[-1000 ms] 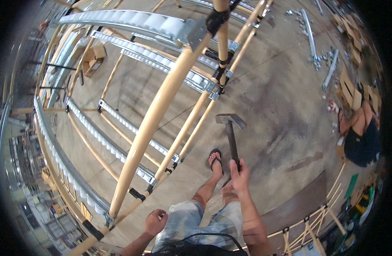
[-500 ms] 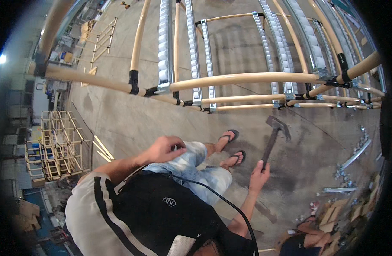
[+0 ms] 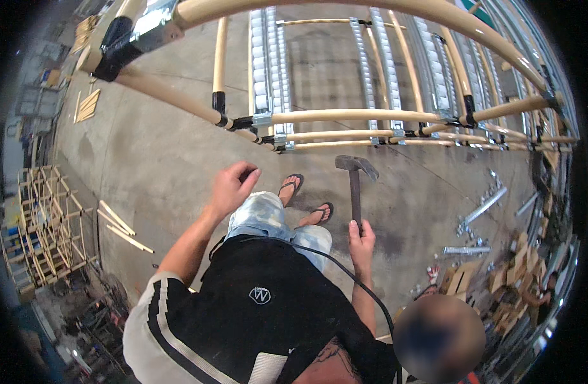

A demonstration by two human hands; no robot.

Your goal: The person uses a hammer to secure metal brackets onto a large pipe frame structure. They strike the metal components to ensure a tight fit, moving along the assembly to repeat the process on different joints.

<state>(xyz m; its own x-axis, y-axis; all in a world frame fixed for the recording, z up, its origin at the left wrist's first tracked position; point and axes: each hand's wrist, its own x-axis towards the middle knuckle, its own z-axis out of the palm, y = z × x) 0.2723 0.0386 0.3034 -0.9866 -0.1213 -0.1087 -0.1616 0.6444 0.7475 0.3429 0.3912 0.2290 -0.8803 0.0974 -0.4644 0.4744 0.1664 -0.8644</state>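
Observation:
In my right hand (image 3: 362, 242) is a hammer (image 3: 355, 192), gripped low on its dark handle with the head pointing away from me. The hammer is held above the concrete floor, apart from the rack. My left hand (image 3: 233, 187) is raised in front of my left thigh, its fingers curled in and the thumb alongside. A dark gap shows inside the curl, and I cannot make out whether anything is in it. Ahead stands a large rack of tan pipes (image 3: 364, 116) with black and metal joints. White roller tracks (image 3: 261, 70) run along it, away from me.
On the left stands a smaller tan pipe frame (image 3: 47, 224), with loose pipes (image 3: 124, 224) near it. Metal rails (image 3: 483, 210) and small parts lie on the floor at right, by cardboard boxes (image 3: 460, 278). A blurred person (image 3: 440, 339) is at lower right; another person (image 3: 545, 297) is farther right.
The view has shifted, and the rack's upper pipe now crosses the top. My left hand has come forward, away from my lap. The hammer stays in my right hand, now more upright in the picture.

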